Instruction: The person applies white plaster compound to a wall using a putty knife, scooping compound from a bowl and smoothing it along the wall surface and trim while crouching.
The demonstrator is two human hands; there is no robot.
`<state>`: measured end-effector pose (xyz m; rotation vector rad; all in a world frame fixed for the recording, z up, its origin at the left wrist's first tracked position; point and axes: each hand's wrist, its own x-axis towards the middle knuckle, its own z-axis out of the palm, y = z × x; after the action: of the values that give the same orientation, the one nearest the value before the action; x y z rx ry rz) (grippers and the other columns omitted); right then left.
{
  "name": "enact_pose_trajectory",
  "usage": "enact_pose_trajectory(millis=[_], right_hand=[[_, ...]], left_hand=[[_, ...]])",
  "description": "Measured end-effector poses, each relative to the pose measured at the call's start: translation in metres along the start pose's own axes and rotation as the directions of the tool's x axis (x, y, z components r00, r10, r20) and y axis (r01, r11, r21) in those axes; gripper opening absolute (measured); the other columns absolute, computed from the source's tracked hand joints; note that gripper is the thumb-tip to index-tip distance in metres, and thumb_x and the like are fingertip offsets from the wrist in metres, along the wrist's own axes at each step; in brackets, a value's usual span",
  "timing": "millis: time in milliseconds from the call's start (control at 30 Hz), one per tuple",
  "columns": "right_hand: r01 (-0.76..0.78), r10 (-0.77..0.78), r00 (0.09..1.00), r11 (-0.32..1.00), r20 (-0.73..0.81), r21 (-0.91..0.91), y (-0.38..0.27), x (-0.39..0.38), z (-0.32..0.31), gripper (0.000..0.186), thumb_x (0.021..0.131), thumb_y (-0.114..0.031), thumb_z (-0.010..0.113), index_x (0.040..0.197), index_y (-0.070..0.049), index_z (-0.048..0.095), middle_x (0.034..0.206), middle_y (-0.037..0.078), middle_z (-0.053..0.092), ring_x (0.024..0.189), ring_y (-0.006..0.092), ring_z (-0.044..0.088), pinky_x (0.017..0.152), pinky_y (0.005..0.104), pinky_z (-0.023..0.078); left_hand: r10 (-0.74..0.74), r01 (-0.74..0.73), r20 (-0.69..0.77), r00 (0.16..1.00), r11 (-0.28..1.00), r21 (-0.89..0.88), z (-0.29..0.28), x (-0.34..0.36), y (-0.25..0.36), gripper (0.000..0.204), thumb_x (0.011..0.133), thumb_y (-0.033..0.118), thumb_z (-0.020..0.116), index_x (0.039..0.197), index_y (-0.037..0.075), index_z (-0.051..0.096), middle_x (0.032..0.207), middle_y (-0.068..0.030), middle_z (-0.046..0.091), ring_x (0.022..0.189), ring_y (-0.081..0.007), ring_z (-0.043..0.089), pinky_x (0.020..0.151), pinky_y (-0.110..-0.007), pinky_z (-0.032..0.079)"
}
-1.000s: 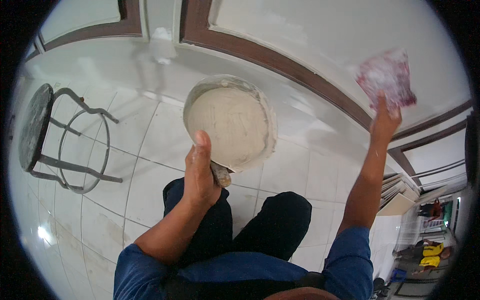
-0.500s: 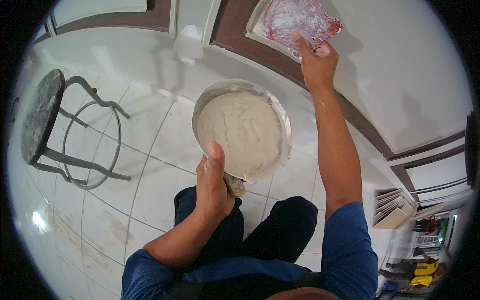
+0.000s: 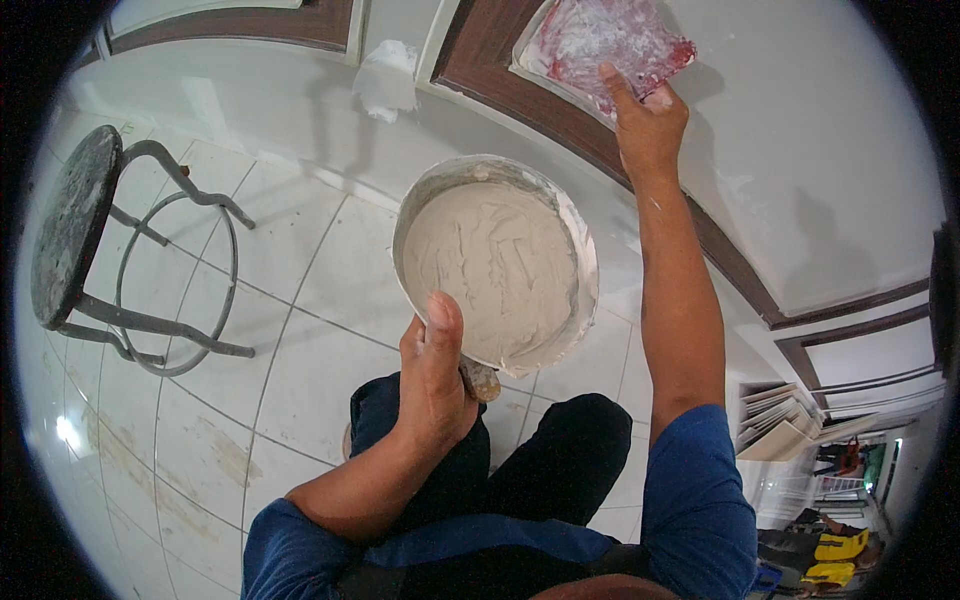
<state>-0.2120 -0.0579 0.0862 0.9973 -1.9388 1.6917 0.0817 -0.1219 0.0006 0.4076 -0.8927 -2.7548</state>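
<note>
In the head view, the left hand [image 3: 435, 380] holds up a round, deep pan [image 3: 588, 265] in the middle of the scene, with its thumb laid up over the near left of the rim and its other fingers mostly hidden below. A mottled, rounded handle end [image 3: 482, 382] juts out just to the right of that hand, below the pan. Pale beige paste [image 3: 490, 260], ridged on top, fills much of the pan. Farther off and to the right, the right hand [image 3: 655, 130] pinches a smeared red sheet [image 3: 600, 45] by its near edge, thumb on top and fingers bent behind it. The sheet is at the far side, in front of the white wall [image 3: 800, 120] and over part of the dark brown trim [image 3: 500, 65]; whether it touches them cannot be told. To the left of the trim, a white patch [image 3: 387, 80] marks the wall. At the left, a round-seated stool [image 3: 75, 230] lies tipped or stands, its pose unclear through the lens bend, on pale floor tiles [image 3: 330, 290]. At the right are stacked boards [image 3: 780, 425] and, nearer, people in yellow vests [image 3: 840, 545].
</note>
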Motion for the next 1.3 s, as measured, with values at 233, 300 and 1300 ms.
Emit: enact_pose_trajectory(millis=[233,300,1300], right_hand=[[0.099,-0.126,0.990,0.939,-0.062,-0.330,-0.008,-0.011,0.007,0.022,0.085,-0.018,0.075,0.092,0.002,0.070,0.085,0.007,0.072,0.074,0.0114,0.062,0.071,0.0288,0.049],[0.123,-0.157,0.985,0.931,-0.072,-0.344,-0.006,-0.012,0.005,0.021,0.085,-0.017,0.075,0.092,0.002,0.070,0.085,0.008,0.072,0.074,0.0116,0.062,0.070,0.0290,0.049],[0.070,-0.082,0.995,0.980,-0.059,-0.184,-0.004,-0.008,0.001,0.021,0.084,-0.017,0.077,0.089,0.002,0.070,0.081,0.004,0.070,0.070,0.0090,0.060,0.065,0.0279,0.048]], left_hand=[[0.025,-0.025,0.014,1.000,0.999,0.020,0.000,0.002,-0.002,0.098,0.086,0.076,0.043,0.148,0.004,0.022,0.142,-0.0174,0.043,0.124,-0.0284,0.052,0.095,-0.041,0.050],[0.035,-0.035,0.024,0.999,0.999,0.026,0.000,0.002,-0.002,0.098,0.086,0.077,0.042,0.148,0.004,0.022,0.142,-0.0173,0.043,0.124,-0.0283,0.052,0.095,-0.041,0.050],[0.003,-0.002,-0.056,0.998,1.000,0.012,0.002,0.000,-0.003,0.095,0.086,0.079,0.038,0.145,0.005,0.028,0.122,-0.0137,0.058,0.085,-0.0193,0.065,0.050,-0.029,0.049]])
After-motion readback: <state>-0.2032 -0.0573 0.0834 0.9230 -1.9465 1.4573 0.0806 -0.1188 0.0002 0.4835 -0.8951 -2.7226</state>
